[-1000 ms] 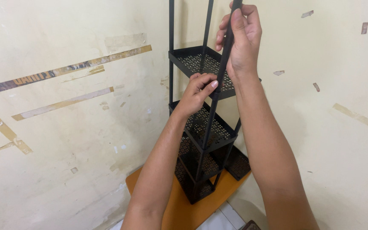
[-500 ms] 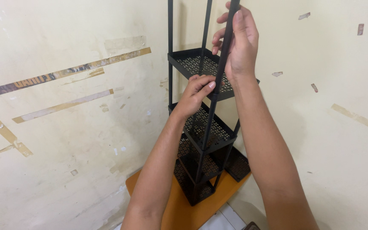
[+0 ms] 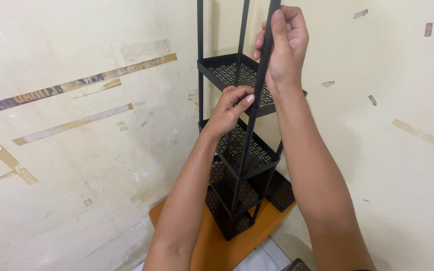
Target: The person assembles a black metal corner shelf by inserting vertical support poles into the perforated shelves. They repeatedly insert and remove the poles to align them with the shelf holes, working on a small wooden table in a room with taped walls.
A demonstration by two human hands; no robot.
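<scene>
A tall black rack (image 3: 237,150) with several perforated square shelves stands in a wall corner. My right hand (image 3: 283,47) is wrapped around the upper part of its near black post (image 3: 249,135), close to the top edge of the view. Lower down, my left hand (image 3: 231,111) pinches the same post at the corner of the top shelf (image 3: 227,70), thumb on the pole. Two more posts rise behind, at the shelf's far corners.
The rack rests on an orange board (image 3: 212,246) above a white tiled floor. A spare black shelf (image 3: 280,193) leans by the right wall. Cream walls with old tape marks close in on both sides.
Both hands keep their hold on the post. My right hand dipped slightly and came back up; the view shifted a little.
</scene>
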